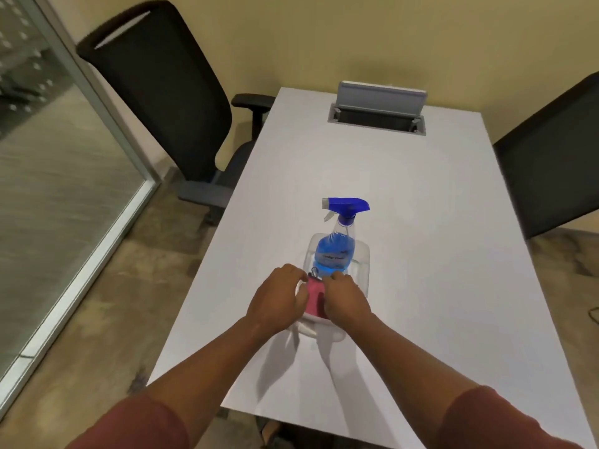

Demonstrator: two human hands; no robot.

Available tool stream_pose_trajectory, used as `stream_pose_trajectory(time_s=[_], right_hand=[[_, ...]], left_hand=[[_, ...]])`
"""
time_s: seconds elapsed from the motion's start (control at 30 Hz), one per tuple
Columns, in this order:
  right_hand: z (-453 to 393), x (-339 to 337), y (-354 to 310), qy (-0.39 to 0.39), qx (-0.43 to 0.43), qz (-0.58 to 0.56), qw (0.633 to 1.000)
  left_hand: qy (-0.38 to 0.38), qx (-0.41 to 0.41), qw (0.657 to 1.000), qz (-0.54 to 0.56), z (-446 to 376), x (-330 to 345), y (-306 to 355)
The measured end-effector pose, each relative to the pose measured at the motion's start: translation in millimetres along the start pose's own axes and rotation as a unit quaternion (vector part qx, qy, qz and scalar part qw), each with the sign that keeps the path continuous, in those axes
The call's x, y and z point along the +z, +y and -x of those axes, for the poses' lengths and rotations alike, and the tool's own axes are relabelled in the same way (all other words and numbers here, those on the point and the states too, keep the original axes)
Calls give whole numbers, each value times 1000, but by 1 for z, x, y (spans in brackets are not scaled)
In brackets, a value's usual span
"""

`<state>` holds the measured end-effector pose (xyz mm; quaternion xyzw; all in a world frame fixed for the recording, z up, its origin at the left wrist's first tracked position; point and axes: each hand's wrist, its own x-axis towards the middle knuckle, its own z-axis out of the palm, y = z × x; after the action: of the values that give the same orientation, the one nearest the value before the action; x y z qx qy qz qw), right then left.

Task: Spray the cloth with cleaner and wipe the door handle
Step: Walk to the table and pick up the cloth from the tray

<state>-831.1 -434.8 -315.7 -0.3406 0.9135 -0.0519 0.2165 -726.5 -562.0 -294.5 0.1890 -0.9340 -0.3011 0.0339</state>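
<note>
Both the left hand (278, 296) and right hand (344, 298) pinched the folded pink cloth (315, 298) in the clear plastic tray (363, 254), apparently fetching it, leaving the blue-capped spray bottle of blue cleaner (337, 251) just beyond the fingers to take next.

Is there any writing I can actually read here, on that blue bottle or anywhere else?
Spray bottle: dark print on its front, too small and blurred to read.
Pink cloth, held between the left hand and the right hand: no writing visible.
White table, chairs, wall: no words, numbers or signs.
So nothing here is legible.
</note>
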Motion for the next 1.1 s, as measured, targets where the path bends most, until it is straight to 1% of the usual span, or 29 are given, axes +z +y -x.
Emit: stream_pose_trajectory(time_s=[0.13, 0.27, 0.37, 0.47, 0.53, 0.63, 0.73, 0.83, 0.97, 1.03, 1.1], right_hand=[[-19, 0, 6, -23, 10, 32, 999], [-32, 4, 16, -63, 5, 81, 995], [-36, 10, 21, -87, -9, 111, 990], [-40, 17, 27, -76, -15, 133, 988], [-42, 16, 28, -73, -15, 140, 987], [-42, 12, 28, -67, -23, 120, 990], [-36, 3, 28, -37, -36, 98, 994], [-25, -9, 28, 13, -47, 59, 997], [2, -31, 30, 81, -38, 12, 996], [17, -42, 32, 116, -38, -17, 992], [32, -53, 29, 148, -33, -50, 987]], left_hand=[[-15, 15, 1000, -3, -8, 3, -3], [-9, -4, 1000, 6, -9, 8, -3], [1, -8, 1000, -8, -9, 13, -1], [-1, -38, 999, -17, -11, 14, 3], [3, -32, 999, -23, -13, 13, 5], [3, -22, 1000, -18, -14, 9, 10], [-3, -24, 1000, 5, -16, 3, 18], [1, -65, 997, 48, -13, -1, 29], [17, -108, 983, 149, 9, 1, 44], [10, -164, 961, 221, 17, 3, 52], [-1, -247, 921, 301, 20, 3, 59]])
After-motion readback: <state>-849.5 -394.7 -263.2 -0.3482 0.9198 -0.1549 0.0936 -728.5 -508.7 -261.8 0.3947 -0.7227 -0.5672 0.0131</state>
